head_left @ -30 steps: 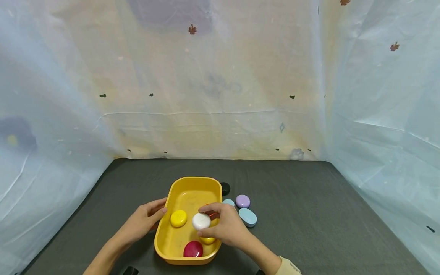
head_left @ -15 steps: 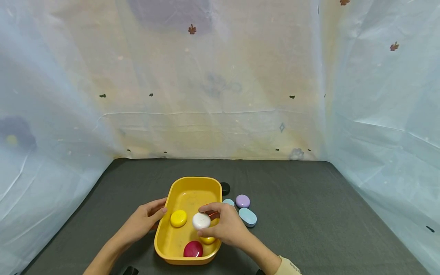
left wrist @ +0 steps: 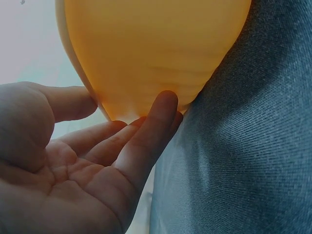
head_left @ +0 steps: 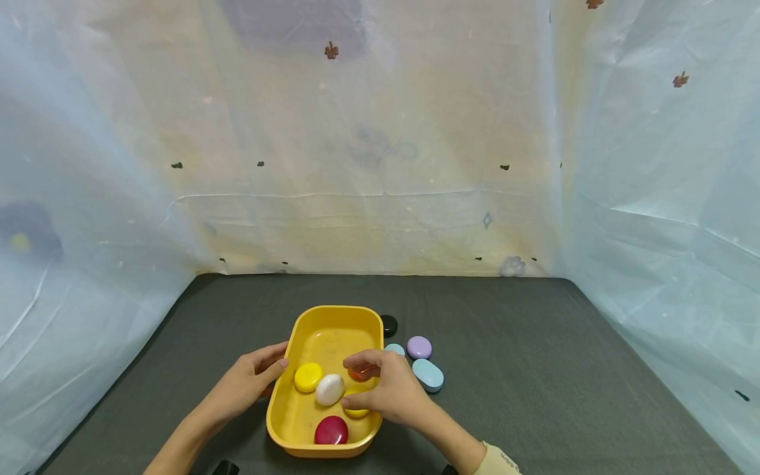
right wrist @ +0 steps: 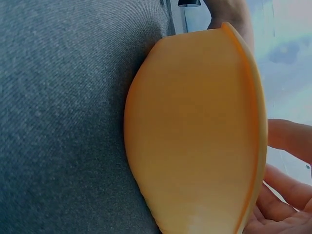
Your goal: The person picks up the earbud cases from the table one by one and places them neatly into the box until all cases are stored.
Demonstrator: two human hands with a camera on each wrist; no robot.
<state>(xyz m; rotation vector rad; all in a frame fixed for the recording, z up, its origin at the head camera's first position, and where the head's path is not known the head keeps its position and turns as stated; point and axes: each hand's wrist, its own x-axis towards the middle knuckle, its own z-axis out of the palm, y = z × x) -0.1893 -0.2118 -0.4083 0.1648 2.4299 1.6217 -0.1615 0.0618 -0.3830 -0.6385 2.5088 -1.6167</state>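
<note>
Fingers partly behind the tray

As I view it from afar, the yellow tray, open-topped and rounded at its corners, stands upright on the dark grey desk, its walls flaring towards the rim. Inside, a smooth, glossy white piece (oval from this angle) lies loose near mid-width, just beside a round yellow piece.
</note>
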